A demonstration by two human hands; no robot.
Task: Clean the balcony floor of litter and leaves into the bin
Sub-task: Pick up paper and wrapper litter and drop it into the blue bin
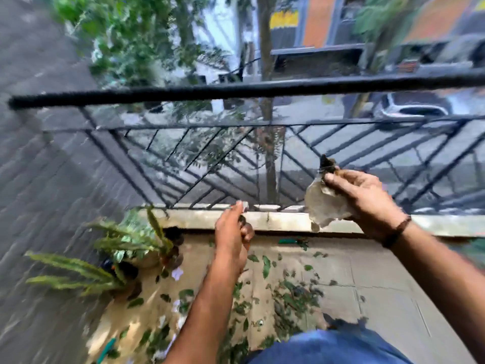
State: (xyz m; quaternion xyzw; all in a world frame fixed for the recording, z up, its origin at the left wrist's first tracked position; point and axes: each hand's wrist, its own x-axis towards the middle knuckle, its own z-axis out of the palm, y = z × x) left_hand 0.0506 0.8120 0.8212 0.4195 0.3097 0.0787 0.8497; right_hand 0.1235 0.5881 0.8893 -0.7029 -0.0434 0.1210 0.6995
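right hand (360,195) pinches litter (324,206) (kept clear of floor) | left hand (233,229) curled, contents unclear | leaves (288,292) remain

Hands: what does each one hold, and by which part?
The right hand pinches a crumpled pale scrap of litter at its upper edge. The left hand is curled; whether it holds anything cannot be told.

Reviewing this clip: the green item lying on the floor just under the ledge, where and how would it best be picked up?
The green item looks long and narrow, lying flat along the foot of the ledge. Probably best pinched across its middle, coming from above and from the person's side, since the ledge blocks the far side. The left hand is nearer; the right hand already holds litter. Blur hides what it is.
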